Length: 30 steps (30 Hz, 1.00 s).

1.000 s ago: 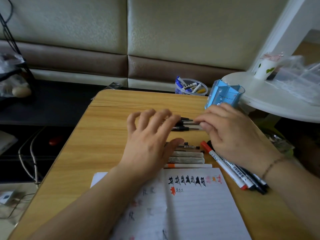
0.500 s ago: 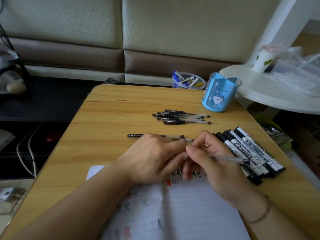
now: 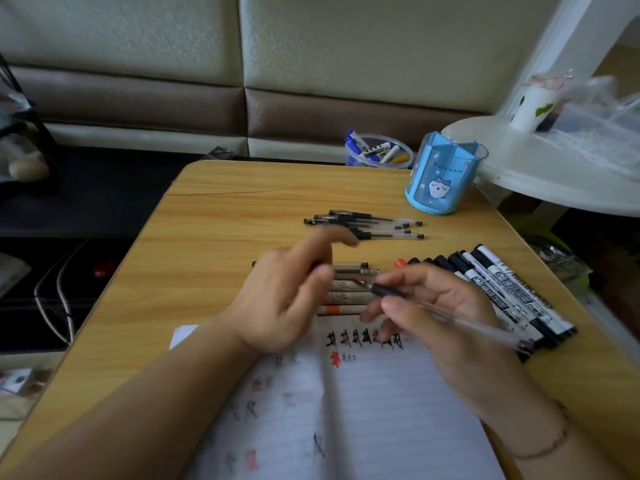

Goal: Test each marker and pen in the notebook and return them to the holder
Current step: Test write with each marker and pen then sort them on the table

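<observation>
Head view showed the light wooden bench [image 3: 221, 237] carrying an open lined white notebook [image 3: 381, 410]. Right-hand [image 3: 446, 327] fingers pinched a clear-barrelled black-grip pen [image 3: 450, 315] above the page's top edge. Left hand [image 3: 287, 292] was blurred, fingers curled; whether it gripped anything I could not tell. Farther back stood the blue translucent holder [image 3: 441, 174].

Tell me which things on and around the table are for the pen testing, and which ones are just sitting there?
For the job:
- gel pen gripped in the right hand
- left hand, blurred
- open notebook
- loose gel pens
- whiteboard markers
- blue pen holder

Just lying about:
- clear tub of small items
- white paper cup
- round white table
- cables
</observation>
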{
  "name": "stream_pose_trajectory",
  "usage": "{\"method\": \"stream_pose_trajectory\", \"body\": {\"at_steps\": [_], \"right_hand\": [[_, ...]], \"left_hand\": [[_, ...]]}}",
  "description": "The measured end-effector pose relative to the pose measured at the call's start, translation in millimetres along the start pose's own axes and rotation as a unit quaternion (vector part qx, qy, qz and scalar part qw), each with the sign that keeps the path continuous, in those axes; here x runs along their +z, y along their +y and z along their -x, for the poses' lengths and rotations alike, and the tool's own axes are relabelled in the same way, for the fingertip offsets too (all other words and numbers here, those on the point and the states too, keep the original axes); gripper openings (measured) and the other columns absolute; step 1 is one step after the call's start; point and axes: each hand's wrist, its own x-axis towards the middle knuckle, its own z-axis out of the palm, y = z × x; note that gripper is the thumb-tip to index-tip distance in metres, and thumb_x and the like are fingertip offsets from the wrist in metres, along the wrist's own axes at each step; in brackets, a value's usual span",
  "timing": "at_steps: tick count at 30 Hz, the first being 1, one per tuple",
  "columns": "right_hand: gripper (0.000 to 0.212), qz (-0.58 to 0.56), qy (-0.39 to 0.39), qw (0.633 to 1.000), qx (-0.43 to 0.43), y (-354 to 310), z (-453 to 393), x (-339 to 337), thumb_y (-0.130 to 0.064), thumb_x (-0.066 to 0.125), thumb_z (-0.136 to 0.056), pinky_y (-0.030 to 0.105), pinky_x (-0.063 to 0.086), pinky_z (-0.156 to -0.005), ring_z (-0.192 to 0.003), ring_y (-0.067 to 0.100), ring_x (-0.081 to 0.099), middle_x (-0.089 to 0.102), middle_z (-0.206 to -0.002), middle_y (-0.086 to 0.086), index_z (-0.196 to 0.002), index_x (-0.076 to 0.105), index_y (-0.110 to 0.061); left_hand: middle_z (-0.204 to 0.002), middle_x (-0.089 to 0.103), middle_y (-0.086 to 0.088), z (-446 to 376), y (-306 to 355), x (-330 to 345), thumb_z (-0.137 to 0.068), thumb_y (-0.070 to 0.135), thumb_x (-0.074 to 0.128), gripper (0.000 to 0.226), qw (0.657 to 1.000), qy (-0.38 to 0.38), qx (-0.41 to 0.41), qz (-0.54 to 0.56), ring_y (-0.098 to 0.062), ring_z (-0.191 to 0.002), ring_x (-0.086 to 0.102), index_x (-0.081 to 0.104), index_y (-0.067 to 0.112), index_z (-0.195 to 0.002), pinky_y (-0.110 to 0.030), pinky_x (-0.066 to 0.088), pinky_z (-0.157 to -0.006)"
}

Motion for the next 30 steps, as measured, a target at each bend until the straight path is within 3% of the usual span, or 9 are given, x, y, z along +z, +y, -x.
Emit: {"method": "stream_pose_trajectory", "body": {"at_steps": [2, 5, 9, 14, 20, 26, 30], "right_hand": [[0.013, 0.057, 0.017, 0.998, 0.017, 4, 3, 1, -0.023, 0.076, -0.076, 0.032, 0.054, -0.053, -0.057, 0.026, 0.065, 0.07, -0.068, 0.016, -0.076, 0.067, -0.014], [0.024, 0.127, 0.031, 0.991, 0.013, 13, 4, 7, -0.018, 0.077, -0.079, 0.028, 0.044, -0.042, -0.04, 0.018, 0.054, 0.061, -0.05, 0.01, -0.066, 0.058, -0.01], [0.036, 0.174, 0.067, 0.982, -0.027, 19, 4, 7, -0.032, 0.073, -0.075, 0.026, 0.035, -0.039, -0.037, 0.013, 0.041, 0.05, -0.044, 0.002, -0.055, 0.047, -0.018], [0.039, 0.206, 0.079, 0.975, -0.03, 22, 4, 9, -0.02, 0.073, -0.077, 0.02, 0.029, -0.039, -0.037, 0.004, 0.033, 0.041, -0.039, -0.006, -0.052, 0.043, -0.019], [0.045, 0.232, 0.081, 0.969, -0.039, 23, 4, 10, -0.006, 0.074, -0.078, 0.016, 0.029, -0.039, -0.037, 0.004, 0.034, 0.038, -0.04, -0.006, -0.049, 0.041, -0.015], [0.041, 0.255, 0.071, 0.963, -0.045, 23, 3, 11, -0.004, 0.073, -0.078, 0.017, 0.03, -0.038, -0.039, 0.007, 0.033, 0.036, -0.045, 0.008, -0.052, 0.042, -0.005], [0.044, 0.247, 0.072, 0.965, -0.045, 22, 2, 11, -0.001, 0.072, -0.079, 0.015, 0.03, -0.038, -0.036, 0.003, 0.037, 0.036, -0.042, -0.003, -0.05, 0.04, -0.014]], "left_hand": [[-0.076, 0.05, 0.007, 1, -2, -1, -0.095, 0.02, 0.031, 0.036, 0.998, 0.048, -0.028, 0.009, -0.02, -0.058, 0.048, 0.046, 0.011, -0.128, -0.036, 0.04, -0.055], [-0.085, 0.052, 0.012, 1, -5, 5, -0.098, 0.015, 0.04, 0.035, 0.997, 0.056, -0.055, -0.018, -0.014, -0.061, 0.051, 0.041, 0.017, -0.133, -0.036, 0.044, -0.056], [-0.096, 0.064, 0.012, -1, -6, 6, -0.096, 0.022, 0.052, 0.04, 0.997, 0.046, -0.056, -0.039, -0.013, -0.077, 0.065, 0.043, 0.024, -0.135, -0.036, 0.053, -0.062], [-0.105, 0.072, 0.005, -1, -8, 8, -0.092, 0.024, 0.064, 0.03, 0.995, 0.073, -0.059, -0.022, -0.006, -0.102, 0.069, 0.057, 0.021, -0.121, -0.036, 0.06, -0.075], [-0.101, 0.072, 0.005, -1, -13, 7, -0.09, 0.022, 0.067, 0.02, 0.996, 0.063, -0.034, -0.06, -0.009, -0.095, 0.07, 0.064, 0.015, -0.109, -0.036, 0.058, -0.069], [-0.101, 0.069, 0.006, -2, -11, 6, -0.091, 0.02, 0.063, 0.017, 0.994, 0.055, -0.014, -0.09, -0.01, -0.091, 0.065, 0.069, 0.012, -0.106, -0.031, 0.054, -0.07], [-0.104, 0.065, 0.003, -4, -12, 7, -0.091, 0.007, 0.066, 0.014, 0.995, 0.051, 0.016, -0.08, -0.011, -0.095, 0.063, 0.071, 0.007, -0.104, -0.029, 0.053, -0.076]]}}
